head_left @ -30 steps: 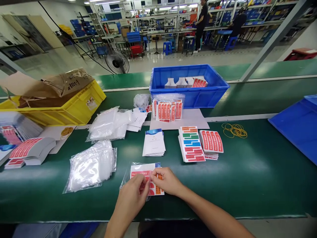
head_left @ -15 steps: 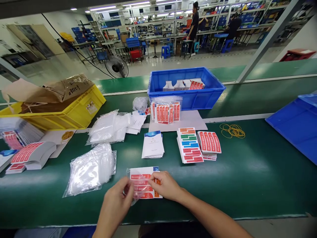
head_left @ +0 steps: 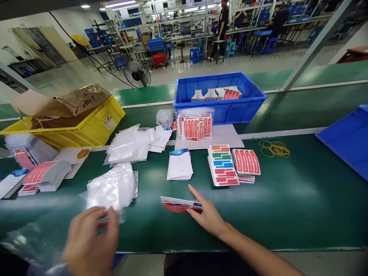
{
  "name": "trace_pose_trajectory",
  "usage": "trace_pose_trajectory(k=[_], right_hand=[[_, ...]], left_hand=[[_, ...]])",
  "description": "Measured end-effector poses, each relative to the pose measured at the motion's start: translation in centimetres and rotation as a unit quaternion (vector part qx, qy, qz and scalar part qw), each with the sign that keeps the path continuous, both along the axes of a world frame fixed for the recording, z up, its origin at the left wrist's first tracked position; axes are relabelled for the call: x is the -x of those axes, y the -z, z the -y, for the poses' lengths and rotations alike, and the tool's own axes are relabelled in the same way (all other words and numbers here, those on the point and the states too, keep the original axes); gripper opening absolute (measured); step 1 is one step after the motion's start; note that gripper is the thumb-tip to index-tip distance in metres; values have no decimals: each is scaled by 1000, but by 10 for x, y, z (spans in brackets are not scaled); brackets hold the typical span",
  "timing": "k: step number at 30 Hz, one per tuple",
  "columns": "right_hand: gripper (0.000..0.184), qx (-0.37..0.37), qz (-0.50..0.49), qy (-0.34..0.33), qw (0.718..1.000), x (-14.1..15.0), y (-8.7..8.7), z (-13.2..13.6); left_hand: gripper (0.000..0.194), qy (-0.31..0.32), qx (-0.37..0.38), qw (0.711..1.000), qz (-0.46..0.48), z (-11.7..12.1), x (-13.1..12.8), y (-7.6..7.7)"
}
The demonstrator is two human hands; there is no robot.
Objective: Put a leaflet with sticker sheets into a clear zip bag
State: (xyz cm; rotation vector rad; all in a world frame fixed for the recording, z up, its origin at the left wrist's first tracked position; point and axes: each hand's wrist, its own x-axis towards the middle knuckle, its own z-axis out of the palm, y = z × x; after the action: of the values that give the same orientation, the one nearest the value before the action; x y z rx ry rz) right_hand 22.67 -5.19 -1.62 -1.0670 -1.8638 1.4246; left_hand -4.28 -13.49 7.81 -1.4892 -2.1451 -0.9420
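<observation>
My right hand point(head_left: 208, 215) grips a thin stack of red-and-white printed cards point(head_left: 179, 205) by its right end, index finger stretched out beyond it. The stack is tilted, so mostly its edge shows. My left hand point(head_left: 92, 237), blurred, is curled with thumb and fingertips together at the front of a pile of clear plastic bags point(head_left: 107, 189); what it pinches I cannot make out. Blurred clear plastic point(head_left: 28, 245) shows at the lower left. Beyond my right hand lie white booklets point(head_left: 180, 165), colored label sheets point(head_left: 223, 165) and red label cards point(head_left: 246, 163).
A blue bin point(head_left: 221, 105) with card bundles stands at the back, with bagged cards point(head_left: 195, 126) before it. A yellow bin point(head_left: 94, 132) holds brown wrapping. Rubber bands point(head_left: 274, 148) lie right, near another blue bin point(head_left: 347, 138). More bags point(head_left: 129, 143) and card stacks point(head_left: 47, 174) are left.
My left hand has moved left, away from the cards, to the bag pile. My right hand has tilted the cards, which no longer lie flat. The view has shifted slightly.
</observation>
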Motion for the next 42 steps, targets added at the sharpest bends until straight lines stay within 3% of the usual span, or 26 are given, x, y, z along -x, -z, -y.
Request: trace_pose_trajectory(k=[4,8,12,16,20,25,31,42], right_hand=[[33,77,-66,40,994,1,-1,3],[39,210,-190,114,952,-9,-13,5],[40,237,-182,121,947,-19,-18,12],[39,252,-149,117,949,-22,-6,24],[45,332,-182,61,924,-25,4,29],[52,385,-213,31,898,-33,4,27],[50,390,-196,21,900,-37,3,24],[51,387,-187,20,903,-42,-1,31]], left_hand=[[12,107,157,982,18,-30,-36,54],[14,166,215,957,102,-29,-64,85],[16,195,198,951,134,-25,-86,90],[17,191,179,953,152,-25,-100,94],[16,214,202,943,154,-24,-107,102],[14,243,189,940,144,-21,-110,108],[9,248,133,951,125,-16,-110,115],[8,225,103,963,108,-17,-113,118]])
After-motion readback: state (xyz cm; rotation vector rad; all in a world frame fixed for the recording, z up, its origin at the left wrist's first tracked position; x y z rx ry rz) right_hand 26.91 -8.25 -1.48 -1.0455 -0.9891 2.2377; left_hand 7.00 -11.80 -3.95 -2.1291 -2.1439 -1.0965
